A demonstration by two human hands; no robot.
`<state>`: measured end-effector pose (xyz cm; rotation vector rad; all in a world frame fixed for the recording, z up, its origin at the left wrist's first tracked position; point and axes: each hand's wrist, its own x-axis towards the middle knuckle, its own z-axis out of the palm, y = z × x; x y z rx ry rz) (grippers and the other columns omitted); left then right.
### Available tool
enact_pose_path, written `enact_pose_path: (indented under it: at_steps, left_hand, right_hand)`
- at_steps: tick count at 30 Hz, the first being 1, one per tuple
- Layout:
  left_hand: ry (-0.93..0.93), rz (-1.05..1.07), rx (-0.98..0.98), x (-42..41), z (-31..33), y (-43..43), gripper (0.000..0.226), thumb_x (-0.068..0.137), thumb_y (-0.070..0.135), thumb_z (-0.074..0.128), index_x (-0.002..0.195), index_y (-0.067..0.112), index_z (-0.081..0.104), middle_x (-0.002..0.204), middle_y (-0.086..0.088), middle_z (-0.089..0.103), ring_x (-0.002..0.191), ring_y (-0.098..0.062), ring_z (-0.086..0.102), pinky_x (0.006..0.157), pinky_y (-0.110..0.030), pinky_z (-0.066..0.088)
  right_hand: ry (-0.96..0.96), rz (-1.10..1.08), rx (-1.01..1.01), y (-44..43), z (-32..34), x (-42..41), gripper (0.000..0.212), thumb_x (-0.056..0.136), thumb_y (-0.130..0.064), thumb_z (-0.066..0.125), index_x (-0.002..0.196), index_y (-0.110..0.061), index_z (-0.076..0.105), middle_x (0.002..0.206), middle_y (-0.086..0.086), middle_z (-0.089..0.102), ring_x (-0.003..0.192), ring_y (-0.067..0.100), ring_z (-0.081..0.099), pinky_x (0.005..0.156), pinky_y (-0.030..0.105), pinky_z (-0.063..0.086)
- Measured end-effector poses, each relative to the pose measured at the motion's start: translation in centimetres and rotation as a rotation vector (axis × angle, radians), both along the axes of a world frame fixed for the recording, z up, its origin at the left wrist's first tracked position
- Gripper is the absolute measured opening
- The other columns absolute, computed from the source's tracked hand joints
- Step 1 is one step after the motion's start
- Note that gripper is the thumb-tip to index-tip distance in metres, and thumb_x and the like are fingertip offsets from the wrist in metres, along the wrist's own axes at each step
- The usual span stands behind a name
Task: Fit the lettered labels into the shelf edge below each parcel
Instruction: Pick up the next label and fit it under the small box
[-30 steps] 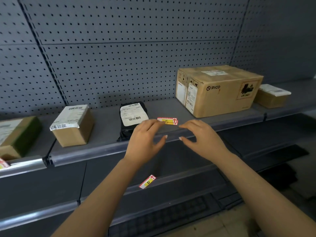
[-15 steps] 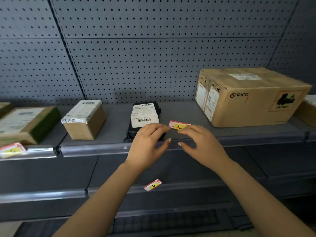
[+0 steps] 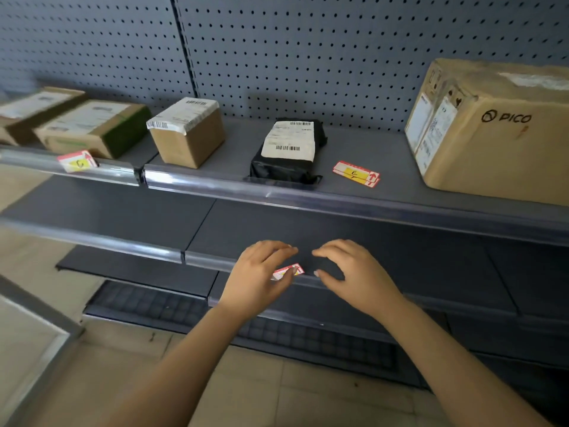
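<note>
Though glossy-edged, grey shelf (image 3: pixel 369 155) (perforated pegboard (image 3: pixel 308 57) behind)

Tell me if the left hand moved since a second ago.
Yes: left hand dropped from the upper shelf edge to the label on the lower edge.

E label (image 3: pixel 356 174) lies on the shelf (image 3: pixel 385 152) between wrapped parcel (image 3: pixel 286 155) and PICO box (image 3: pixel 492 143).
</note>
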<state>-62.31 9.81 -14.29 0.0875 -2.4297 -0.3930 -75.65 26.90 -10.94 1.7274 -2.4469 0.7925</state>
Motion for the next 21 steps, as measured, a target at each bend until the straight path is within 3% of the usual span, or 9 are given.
enact_pose_path:
  at_steps: [4, 9, 13, 17, 21]
  left_hand:
    - [-0.031, 0.028, -0.001, -0.1, -5.1, -1.3, 0.033, 0.081, 0.021, 0.070, 0.113, 0.014, 0.067, 0.110, 0.001, 0.065, 0.100, -0.019, 0.059, 0.084, -0.033, 0.046]
    - [-0.031, 0.071, -0.008, -1.8, -11.8, -3.5, 0.033, 0.083, 0.025, 0.066, 0.114, 0.014, 0.066, 0.114, 0.000, 0.064, 0.104, -0.020, 0.058, 0.094, -0.037, 0.043]
    - [-0.061, 0.105, -0.005, -4.1, -16.1, -5.2, 0.034, 0.083, 0.028, 0.063, 0.114, 0.015, 0.064, 0.116, -0.002, 0.064, 0.103, -0.024, 0.059, 0.095, -0.044, 0.044]
    - [-0.060, 0.112, 0.007, -5.9, -19.0, -6.3, 0.035, 0.081, 0.028, 0.061, 0.114, 0.016, 0.062, 0.113, -0.002, 0.065, 0.100, -0.025, 0.060, 0.091, -0.040, 0.046]
    - [-0.075, 0.096, 0.019, -6.6, -20.7, -6.7, 0.037, 0.082, 0.028, 0.061, 0.116, 0.015, 0.065, 0.114, 0.000, 0.065, 0.102, -0.022, 0.058, 0.091, -0.039, 0.045]
  right_hand:
    - [-0.015, 0.026, 0.039, -1.5, -4.6, -0.7, 0.031, 0.084, -0.022, 0.067, 0.114, -0.018, 0.062, 0.110, -0.003, 0.062, 0.099, 0.015, 0.056, 0.084, 0.029, 0.045]
    - [-0.016, 0.019, 0.025, -4.3, -11.6, -2.7, 0.027, 0.082, -0.018, 0.069, 0.108, -0.016, 0.064, 0.105, -0.002, 0.062, 0.094, 0.016, 0.057, 0.079, 0.030, 0.047]
    - [0.009, -0.008, 0.052, -7.2, -16.2, -4.6, 0.027, 0.084, -0.018, 0.066, 0.111, -0.015, 0.063, 0.112, -0.001, 0.060, 0.100, 0.020, 0.055, 0.083, 0.033, 0.047]
    - [0.015, -0.036, 0.039, -9.3, -19.2, -5.8, 0.032, 0.087, -0.014, 0.061, 0.119, -0.013, 0.060, 0.123, 0.003, 0.059, 0.105, 0.025, 0.057, 0.087, 0.037, 0.047]
    - [-0.013, -0.048, 0.012, -10.4, -20.7, -6.3, 0.023, 0.088, -0.010, 0.058, 0.110, -0.013, 0.063, 0.102, 0.006, 0.064, 0.087, 0.028, 0.060, 0.070, 0.036, 0.047]
